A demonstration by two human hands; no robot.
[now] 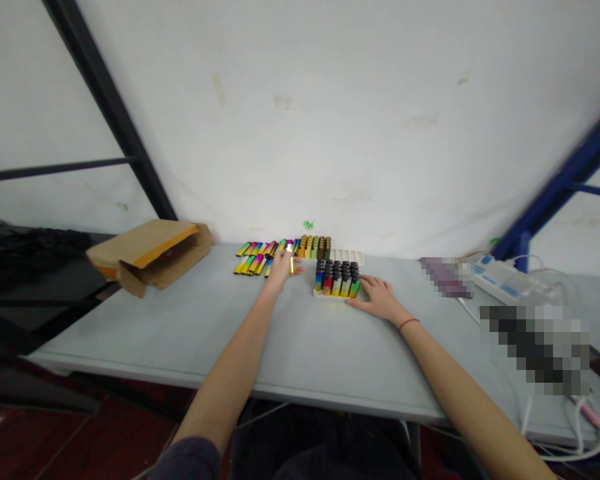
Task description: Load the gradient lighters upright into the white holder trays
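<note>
A white tray [330,295] stands mid-table, packed with upright black-topped lighters [337,283] in rainbow colours. My right hand [379,298] is at its right end, thumb at the front corner and index finger along the side, holding it. To the left, my left hand [280,268] is closed on a shiny yellow sleeve-like piece [292,265], partly hidden by the fingers. Beside and beyond that hand lie rows of flat, shiny multicoloured pieces [250,265], apparently lighter sleeves. Behind the tray stands a block of upright yellow-and-green pieces [314,248], their tops gold-coloured.
A pale slotted tray [347,256] lies near the wall. An open cardboard box [153,250] sits at the table's left end. On the right are a purplish flat object [447,277], a white power strip [500,280], cables and a blurred-out dark item [535,347].
</note>
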